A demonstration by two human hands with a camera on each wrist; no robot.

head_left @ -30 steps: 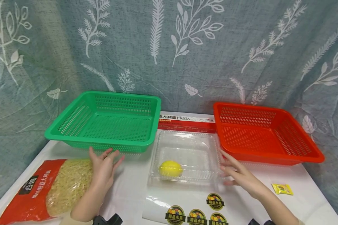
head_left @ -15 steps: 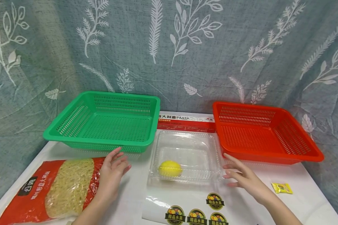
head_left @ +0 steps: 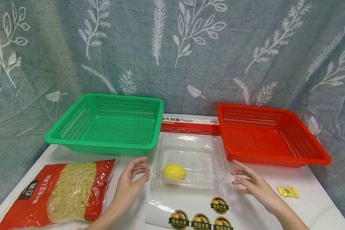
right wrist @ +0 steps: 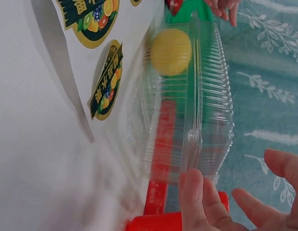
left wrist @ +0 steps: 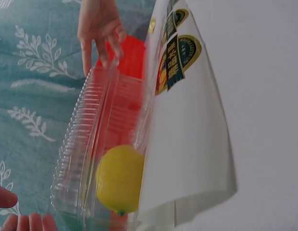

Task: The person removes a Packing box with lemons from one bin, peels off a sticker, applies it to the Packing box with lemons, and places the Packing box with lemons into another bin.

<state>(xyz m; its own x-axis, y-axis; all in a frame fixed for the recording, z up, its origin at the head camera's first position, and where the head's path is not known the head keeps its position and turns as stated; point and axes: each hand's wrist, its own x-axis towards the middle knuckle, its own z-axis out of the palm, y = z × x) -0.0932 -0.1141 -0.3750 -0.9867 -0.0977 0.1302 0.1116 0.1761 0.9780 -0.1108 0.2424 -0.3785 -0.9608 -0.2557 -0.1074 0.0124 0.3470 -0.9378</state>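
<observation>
Near us, our left hand [head_left: 131, 179] and right hand [head_left: 251, 184] sit on each side of the clear box [head_left: 189, 159], fingers loose, holding nothing. The left is closer, almost at its edge. The box lies long from left to right, a lemon [head_left: 173, 172] inside, near-left. The wrist pictures are blurry

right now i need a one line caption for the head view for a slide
Two open hands, left hand and right hand, flank a clear plastic clamshell tray holding a lemon, between a green basket and a red basket.
</observation>
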